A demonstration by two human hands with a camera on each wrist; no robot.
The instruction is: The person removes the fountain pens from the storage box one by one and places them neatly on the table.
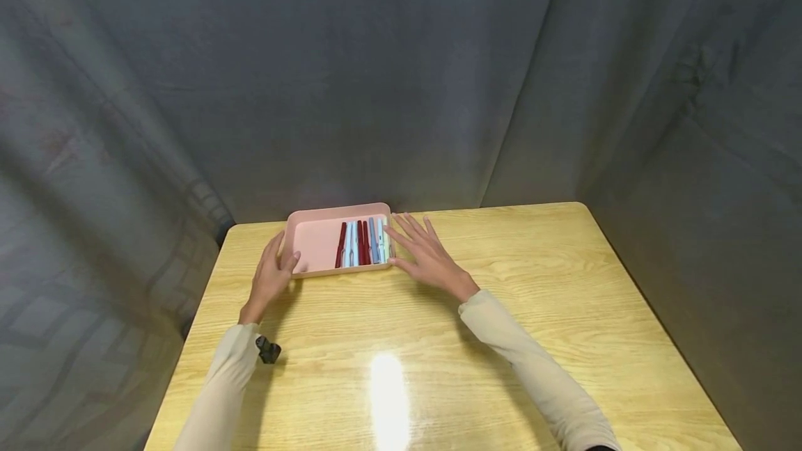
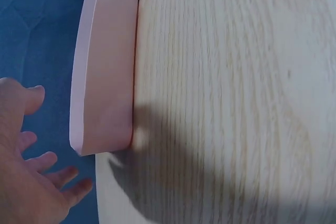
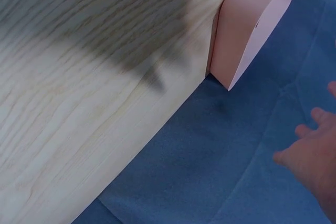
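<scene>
Shallow pink plastic tray (image 1: 316,246) of red and blue pens (image 1: 362,242) sits at far edge of wooden counter (image 1: 438,367). Left hand (image 1: 271,275) at tray's left corner, right hand (image 1: 425,256) beside right wall; both hands' fingers spread, holding nothing.

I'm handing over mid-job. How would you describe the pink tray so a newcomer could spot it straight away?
Start at the wooden table and look to its far edge, against the grey curtain. There a shallow rectangular pink tray sits between the left hand and the right hand. It is the only container on the table, with red and pale blue pens lined up on its right side.
</scene>
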